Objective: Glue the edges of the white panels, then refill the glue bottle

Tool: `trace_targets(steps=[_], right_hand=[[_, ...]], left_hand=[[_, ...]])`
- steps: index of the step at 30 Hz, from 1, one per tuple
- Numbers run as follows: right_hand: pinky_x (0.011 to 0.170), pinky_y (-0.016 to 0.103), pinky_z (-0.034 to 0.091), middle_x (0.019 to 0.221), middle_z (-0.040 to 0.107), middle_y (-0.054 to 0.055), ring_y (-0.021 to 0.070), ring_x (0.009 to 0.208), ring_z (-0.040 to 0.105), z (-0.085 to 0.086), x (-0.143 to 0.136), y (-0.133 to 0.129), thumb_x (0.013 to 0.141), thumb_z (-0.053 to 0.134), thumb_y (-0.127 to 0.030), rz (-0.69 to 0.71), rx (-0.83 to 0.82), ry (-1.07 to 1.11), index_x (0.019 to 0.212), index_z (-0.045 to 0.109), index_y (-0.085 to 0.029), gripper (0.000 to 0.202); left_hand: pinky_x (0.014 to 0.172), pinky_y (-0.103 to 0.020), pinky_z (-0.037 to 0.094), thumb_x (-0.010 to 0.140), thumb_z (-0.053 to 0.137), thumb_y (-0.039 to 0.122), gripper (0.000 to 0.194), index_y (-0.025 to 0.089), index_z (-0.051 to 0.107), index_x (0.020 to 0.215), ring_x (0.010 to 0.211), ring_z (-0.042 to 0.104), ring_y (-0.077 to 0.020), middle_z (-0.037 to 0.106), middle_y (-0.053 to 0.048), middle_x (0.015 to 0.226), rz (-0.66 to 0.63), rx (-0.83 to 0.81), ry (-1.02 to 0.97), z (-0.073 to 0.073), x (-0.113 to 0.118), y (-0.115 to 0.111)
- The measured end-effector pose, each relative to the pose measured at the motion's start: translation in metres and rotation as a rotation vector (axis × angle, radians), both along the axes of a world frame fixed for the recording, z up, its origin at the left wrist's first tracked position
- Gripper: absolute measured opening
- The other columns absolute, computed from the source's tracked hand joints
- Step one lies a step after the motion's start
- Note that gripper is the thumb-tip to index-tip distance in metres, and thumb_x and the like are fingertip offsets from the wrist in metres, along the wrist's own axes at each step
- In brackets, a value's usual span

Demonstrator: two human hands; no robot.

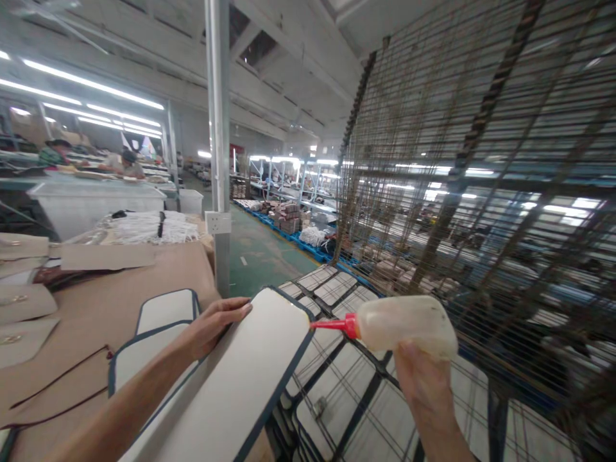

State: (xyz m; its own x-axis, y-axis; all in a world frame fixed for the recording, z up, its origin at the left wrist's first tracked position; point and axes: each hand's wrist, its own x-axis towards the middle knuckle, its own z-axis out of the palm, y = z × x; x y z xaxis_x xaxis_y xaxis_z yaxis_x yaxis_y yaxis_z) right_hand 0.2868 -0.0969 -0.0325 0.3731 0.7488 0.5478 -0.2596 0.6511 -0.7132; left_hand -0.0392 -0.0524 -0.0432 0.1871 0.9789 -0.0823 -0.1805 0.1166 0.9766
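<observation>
A long white panel with dark blue edging (255,359) slants up from the lower centre. My left hand (216,324) is closed on its upper left edge, fingertips on the white face. In my right hand (418,362) is a translucent squeeze bottle (404,323) with a red nozzle, held on its side. The nozzle tip points left and meets the panel's top right corner, where a thin yellowish line shows along the edge. Two similar white panels (168,310) lie on the brown table to the left of my left hand.
The brown table (187,273) bears beige pieces, dark cords and a white strap bundle (154,226). A metal post (220,128) stands beyond it. On the right, a wire rack (462,160) rises above more edged panels (356,378). Two people sit far left.
</observation>
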Motion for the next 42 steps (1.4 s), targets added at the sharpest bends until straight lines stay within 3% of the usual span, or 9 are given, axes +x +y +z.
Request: trace_targets(steps=[8, 22, 31, 42], right_hand=[[0.074, 0.032, 0.055, 0.085, 0.071, 0.002, 0.0195, 0.082, 0.066, 0.009, -0.002, 0.009, 0.051, 0.085, -0.026, 0.008, -0.021, 0.083, 0.099, 0.066, -0.024, 0.052], [0.078, 0.037, 0.053, 0.091, 0.069, 0.004, 0.0225, 0.085, 0.064, 0.002, -0.015, 0.004, 0.057, 0.081, -0.031, 0.066, -0.023, -0.031, 0.11, 0.064, -0.025, 0.056], [0.078, 0.04, 0.054, 0.09, 0.069, 0.005, 0.0242, 0.085, 0.065, -0.003, -0.021, 0.004, 0.054, 0.084, -0.031, 0.208, -0.059, -0.02, 0.114, 0.062, -0.026, 0.064], [0.08, 0.039, 0.054, 0.095, 0.069, 0.005, 0.0239, 0.088, 0.064, -0.004, -0.028, 0.008, 0.056, 0.083, -0.032, 0.261, -0.052, -0.066, 0.116, 0.06, -0.024, 0.065]], left_hand=[[0.052, -0.025, 0.051, 0.051, 0.086, 0.043, 0.06, 0.013, 0.066, 0.1, 0.058, 0.064, -0.018, 0.073, -0.007, 0.075, 0.06, -0.05, -0.048, 0.0, 0.006, -0.005], [0.049, -0.023, 0.048, 0.046, 0.087, 0.046, 0.061, 0.015, 0.062, 0.091, 0.057, 0.063, -0.0172, 0.065, 0.0, 0.063, 0.122, -0.053, -0.067, -0.008, -0.003, -0.002], [0.045, -0.024, 0.048, 0.036, 0.089, 0.047, 0.062, 0.017, 0.058, 0.08, 0.05, 0.059, -0.0156, 0.063, 0.002, 0.057, 0.166, -0.034, -0.075, 0.006, 0.001, 0.006], [0.043, -0.022, 0.046, 0.051, 0.085, 0.033, 0.04, 0.015, 0.059, 0.075, 0.047, 0.06, -0.0154, 0.062, 0.002, 0.055, 0.212, 0.022, -0.122, 0.007, -0.007, 0.035]])
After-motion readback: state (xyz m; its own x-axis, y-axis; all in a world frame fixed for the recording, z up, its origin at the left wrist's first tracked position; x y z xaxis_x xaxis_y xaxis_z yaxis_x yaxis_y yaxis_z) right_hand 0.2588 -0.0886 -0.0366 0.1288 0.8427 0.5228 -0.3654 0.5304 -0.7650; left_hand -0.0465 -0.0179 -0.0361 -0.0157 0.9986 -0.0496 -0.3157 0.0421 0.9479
